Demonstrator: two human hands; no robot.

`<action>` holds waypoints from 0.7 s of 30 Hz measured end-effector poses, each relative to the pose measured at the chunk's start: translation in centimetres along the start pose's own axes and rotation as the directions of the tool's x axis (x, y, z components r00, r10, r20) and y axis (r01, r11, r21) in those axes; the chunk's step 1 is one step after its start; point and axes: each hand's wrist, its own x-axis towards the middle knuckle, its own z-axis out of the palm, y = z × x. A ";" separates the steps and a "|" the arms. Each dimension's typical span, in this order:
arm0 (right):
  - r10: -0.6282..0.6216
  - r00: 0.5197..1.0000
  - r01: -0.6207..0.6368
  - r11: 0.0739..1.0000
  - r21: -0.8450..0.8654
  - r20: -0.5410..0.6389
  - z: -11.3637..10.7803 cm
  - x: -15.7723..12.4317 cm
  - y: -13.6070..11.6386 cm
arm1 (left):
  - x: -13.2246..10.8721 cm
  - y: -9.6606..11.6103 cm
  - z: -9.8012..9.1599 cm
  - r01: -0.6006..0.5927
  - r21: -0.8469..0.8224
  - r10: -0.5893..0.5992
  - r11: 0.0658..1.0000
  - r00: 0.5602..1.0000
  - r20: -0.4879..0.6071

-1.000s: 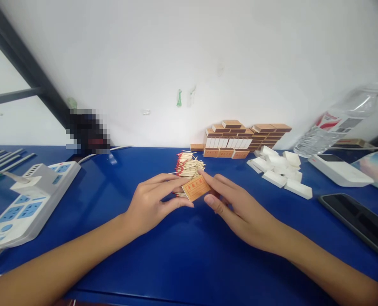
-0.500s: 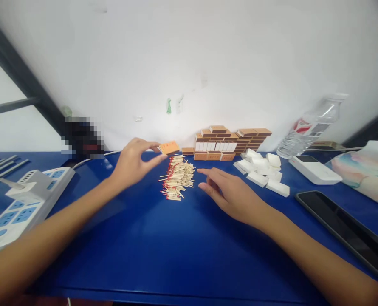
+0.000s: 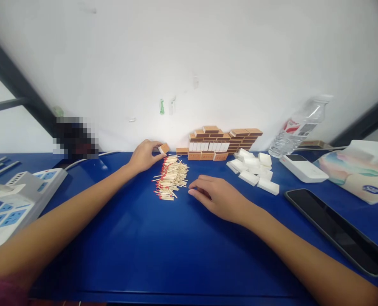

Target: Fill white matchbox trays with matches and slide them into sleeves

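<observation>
My left hand [image 3: 145, 155] reaches far across the blue table [image 3: 163, 250] and pinches a small orange matchbox [image 3: 164, 148] at the back near the wall, just left of a single orange box [image 3: 182, 151]. A heap of red-tipped matches [image 3: 170, 177] lies between my hands. My right hand [image 3: 217, 196] rests on the table right of the heap, fingers loosely curled and holding nothing.
A stack of orange matchboxes [image 3: 222, 141] stands against the wall, with white inner trays [image 3: 252, 168] in front. A plastic bottle [image 3: 296, 128], white device [image 3: 303, 168], tissue pack [image 3: 357, 170] and phone [image 3: 335, 229] lie right. A power strip [image 3: 13, 199] sits left.
My left hand carried the matchbox from in front of me to the back of the table and lowered it there. My right hand let go and settled beside the matches.
</observation>
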 end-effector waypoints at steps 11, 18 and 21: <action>-0.001 0.999 0.001 1.000 -0.016 0.037 0.0 0.0 0.4 | 0.3 -0.8 0.3 0.029 -0.203 -0.030 0.979 1.000 -0.004; 0.009 0.998 -0.006 0.999 -0.050 0.060 -0.1 -0.1 0.6 | 1.3 -1.6 0.8 0.065 -0.236 -0.054 0.969 0.997 0.051; 0.003 0.998 -0.001 0.999 -0.050 0.057 -0.1 -0.2 0.5 | 1.5 -1.9 0.7 0.071 -0.235 -0.061 0.969 0.997 0.049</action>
